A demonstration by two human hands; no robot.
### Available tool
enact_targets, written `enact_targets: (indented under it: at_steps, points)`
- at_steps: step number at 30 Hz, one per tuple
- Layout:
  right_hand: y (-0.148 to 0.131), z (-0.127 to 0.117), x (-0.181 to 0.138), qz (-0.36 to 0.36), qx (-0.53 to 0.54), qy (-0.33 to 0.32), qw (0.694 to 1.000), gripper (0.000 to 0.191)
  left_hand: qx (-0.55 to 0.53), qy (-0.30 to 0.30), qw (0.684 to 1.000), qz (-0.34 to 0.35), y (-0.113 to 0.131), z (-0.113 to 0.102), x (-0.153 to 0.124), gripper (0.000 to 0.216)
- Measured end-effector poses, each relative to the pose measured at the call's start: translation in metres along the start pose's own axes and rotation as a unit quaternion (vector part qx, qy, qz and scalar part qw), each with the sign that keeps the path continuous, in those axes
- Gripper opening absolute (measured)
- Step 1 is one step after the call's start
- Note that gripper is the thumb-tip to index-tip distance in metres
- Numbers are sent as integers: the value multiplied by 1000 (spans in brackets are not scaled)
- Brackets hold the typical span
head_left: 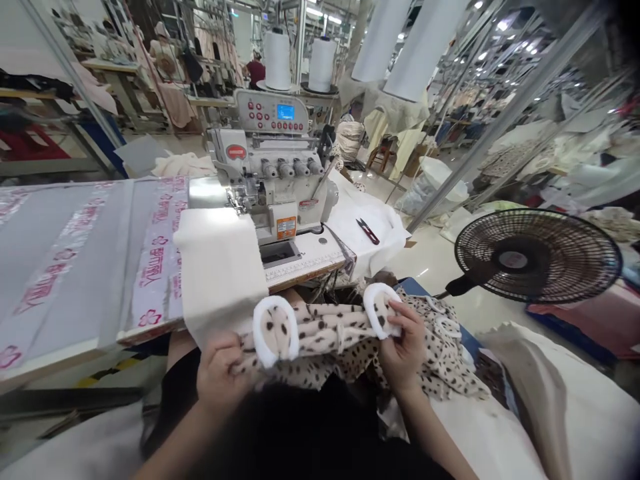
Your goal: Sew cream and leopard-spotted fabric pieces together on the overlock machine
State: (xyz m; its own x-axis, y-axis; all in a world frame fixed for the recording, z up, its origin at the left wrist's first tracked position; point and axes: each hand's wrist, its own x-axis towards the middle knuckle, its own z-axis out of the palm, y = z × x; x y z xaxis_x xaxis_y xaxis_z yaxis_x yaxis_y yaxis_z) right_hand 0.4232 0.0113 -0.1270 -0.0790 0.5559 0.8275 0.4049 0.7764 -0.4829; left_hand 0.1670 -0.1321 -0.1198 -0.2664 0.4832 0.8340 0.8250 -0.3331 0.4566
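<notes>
Fabric (325, 330), soft cream with black spots, is being gripped by the left hand (220, 367) and right hand (404, 343) near the black-clothed body (310, 433), apparently keeping its two white-trimmed rounded ends (276, 330) apart. Beyond, plain cream cloth (220, 260) is draping over the wooden table edge (310, 274), and a white sewing machine (280, 163) is standing ahead, probably for easy reach.

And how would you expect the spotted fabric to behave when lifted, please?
The spotted fabric is probably floppy, since it creases between the left hand and right hand. It seems unlikely to roll, given its loose folds.
</notes>
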Motion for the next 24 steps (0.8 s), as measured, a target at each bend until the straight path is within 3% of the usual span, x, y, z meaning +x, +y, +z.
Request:
enact_targets:
  at_steps: [6,20,22,24]
  points:
    - [5,4,-19,7,-2,-16,1000,20,27,-36,999,14,4,-3,-3,24]
    - [-6,12,-14,58,52,16,997,25,63,-40,997,15,-8,-7,-17,22]
    - [-12,13,-13,53,37,3,998,22,59,-49,997,-1,-18,-9,-26,21]
    - [-20,13,-10,29,17,-9,999,20,64,-53,994,-73,-25,-11,-35,18]
